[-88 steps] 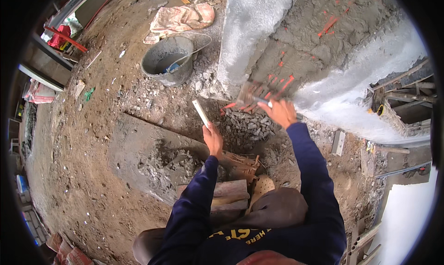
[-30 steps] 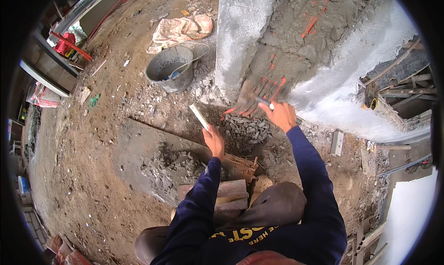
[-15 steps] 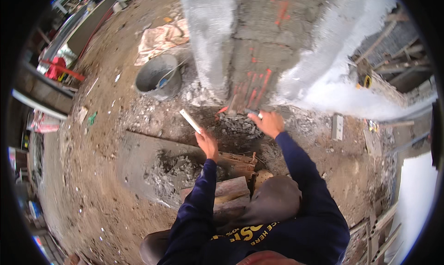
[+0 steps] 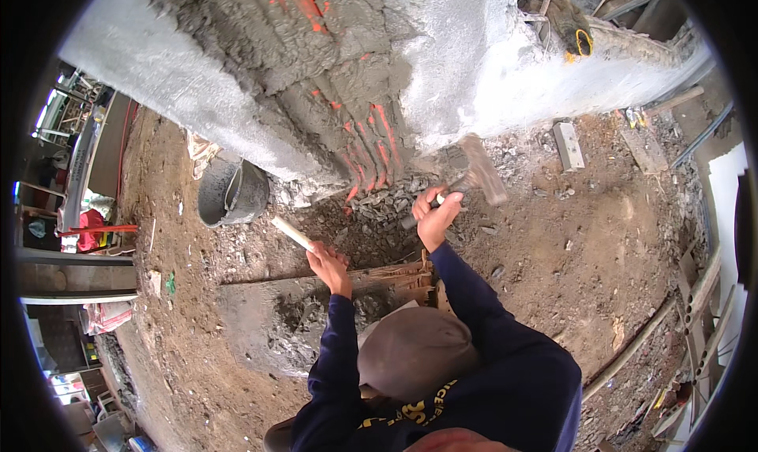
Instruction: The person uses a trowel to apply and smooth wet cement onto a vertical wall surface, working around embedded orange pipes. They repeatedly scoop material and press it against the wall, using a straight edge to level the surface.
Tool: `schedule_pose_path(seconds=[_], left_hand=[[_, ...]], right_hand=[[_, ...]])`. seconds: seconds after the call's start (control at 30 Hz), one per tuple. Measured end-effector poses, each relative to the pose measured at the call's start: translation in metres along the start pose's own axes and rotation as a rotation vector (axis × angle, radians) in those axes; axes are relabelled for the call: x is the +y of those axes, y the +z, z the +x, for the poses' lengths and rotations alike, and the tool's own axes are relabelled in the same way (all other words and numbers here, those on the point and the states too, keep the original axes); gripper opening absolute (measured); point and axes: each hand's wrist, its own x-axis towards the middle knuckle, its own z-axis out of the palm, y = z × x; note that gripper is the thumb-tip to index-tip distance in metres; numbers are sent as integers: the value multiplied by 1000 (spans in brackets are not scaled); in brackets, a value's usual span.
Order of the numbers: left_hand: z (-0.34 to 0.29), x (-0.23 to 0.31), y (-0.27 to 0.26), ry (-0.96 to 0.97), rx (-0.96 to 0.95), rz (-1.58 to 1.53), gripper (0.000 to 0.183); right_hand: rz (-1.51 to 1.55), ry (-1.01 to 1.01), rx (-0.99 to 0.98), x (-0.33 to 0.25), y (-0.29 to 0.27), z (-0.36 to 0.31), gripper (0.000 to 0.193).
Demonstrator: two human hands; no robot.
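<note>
My left hand (image 4: 330, 268) is closed round a slim white strip (image 4: 292, 232), whose free end points up and left over the soil. In my right hand (image 4: 437, 219) is the dark handle of a T-shaped, hammer-like tool (image 4: 483, 174). Its grey-brown head is blurred and stands clear of the fingers, near the wall's foot. Ahead rises a band of rough grey mortar (image 4: 332, 81) with orange strips (image 4: 384, 136) showing through. Broken rubble (image 4: 391, 203) lies at its base, between my hands.
Left of the wall stands a grey bucket (image 4: 235, 193). A mortar-smeared board (image 4: 253, 314) lies below my left hand, with splintered wood (image 4: 399, 277) beside it. A pale block (image 4: 568, 146) rests at the right, near the white wall (image 4: 482, 57). Poles (image 4: 632, 357) lie lower right.
The view has turned, so the wall now leans left. My right hand has drawn the tool away from the mortar's base, bringing its head into sight. My left hand still holds the white strip.
</note>
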Motion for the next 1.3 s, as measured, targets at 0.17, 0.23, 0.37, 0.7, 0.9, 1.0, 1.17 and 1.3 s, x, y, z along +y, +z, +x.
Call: schedule_pose_path(seconds=[0.17, 0.23, 0.37, 0.7, 0.9, 1.0, 1.17, 1.3], left_hand=[[0, -7, 0, -7, -22, 87, 32], [2, -9, -18, 7, 37, 165, 31], [-3, -9, -19, 82, 25, 262, 30], [-23, -9, -4, 125, -82, 342, 31], [-27, -13, -3, 93, -45, 393, 32], [-26, -8, -4, 80, -18, 378, 29], [-28, -9, -5, 76, -25, 364, 25], [-30, -7, -1, 82, -43, 343, 25]], right_hand=[[225, 437, 142, 79, -33, 74, 58], [-103, 459, 71, 63, -21, 52, 59], [-79, 295, 98, 51, -41, 20, 61], [-70, 484, 196, 68, -42, 33, 66], [36, 287, 35, 98, -48, 59, 65], [-34, 589, 195, 79, -45, 55, 55], [436, 10, 55, 76, -48, 25, 46], [-84, 490, 129, 82, -32, 52, 67]])
